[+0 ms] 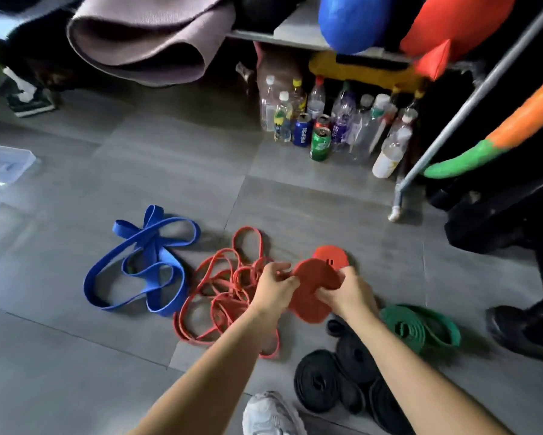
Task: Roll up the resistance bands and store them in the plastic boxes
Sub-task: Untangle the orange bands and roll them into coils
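White shoe (270, 412) nearest — left hand (273, 290), right hand (347, 295): fingers (278, 267) grip red coiled band (315, 282).

Grey tiled floor (169, 171) under dim light. A metal shelf (295, 36) spans the top of the frame, with a rolled mat (138, 42) at upper left. Bottles and cans (336, 120) stand beneath the shelf, and a slanted metal pole (470, 102) is at right.
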A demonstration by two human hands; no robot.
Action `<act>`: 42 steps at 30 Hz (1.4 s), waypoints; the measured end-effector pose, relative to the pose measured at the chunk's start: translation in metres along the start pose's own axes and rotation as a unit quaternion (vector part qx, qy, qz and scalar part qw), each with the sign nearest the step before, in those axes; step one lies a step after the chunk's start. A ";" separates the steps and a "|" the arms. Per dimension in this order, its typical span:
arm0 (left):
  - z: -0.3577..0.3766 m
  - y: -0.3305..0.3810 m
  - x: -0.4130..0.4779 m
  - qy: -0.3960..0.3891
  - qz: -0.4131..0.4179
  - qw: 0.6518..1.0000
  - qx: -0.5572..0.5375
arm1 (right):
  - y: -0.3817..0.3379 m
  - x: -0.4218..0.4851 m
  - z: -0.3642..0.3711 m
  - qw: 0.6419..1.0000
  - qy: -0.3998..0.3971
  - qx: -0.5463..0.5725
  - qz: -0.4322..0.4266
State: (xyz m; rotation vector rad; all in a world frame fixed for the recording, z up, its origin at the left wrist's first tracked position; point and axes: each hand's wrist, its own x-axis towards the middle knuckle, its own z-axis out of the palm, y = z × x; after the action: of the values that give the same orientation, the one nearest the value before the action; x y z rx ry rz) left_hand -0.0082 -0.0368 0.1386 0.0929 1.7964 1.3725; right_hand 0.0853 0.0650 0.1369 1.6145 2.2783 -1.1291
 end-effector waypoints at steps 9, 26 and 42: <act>0.011 -0.107 0.086 0.014 -0.153 0.986 -0.059 | 0.058 0.091 0.104 0.988 -0.066 -0.130 0.046; 0.019 -0.177 0.119 0.017 -0.156 0.973 0.169 | 0.096 0.096 0.146 0.987 0.006 -0.158 0.000; -0.010 -0.149 0.115 -0.051 0.012 0.982 0.184 | 0.100 0.080 0.142 0.988 0.000 -0.155 -0.009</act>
State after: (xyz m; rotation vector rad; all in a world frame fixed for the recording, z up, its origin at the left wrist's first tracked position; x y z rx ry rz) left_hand -0.0259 -0.0429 -0.0494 0.3756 1.9465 1.0175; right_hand 0.0950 0.0508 -0.0534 1.4761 2.3304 -0.7295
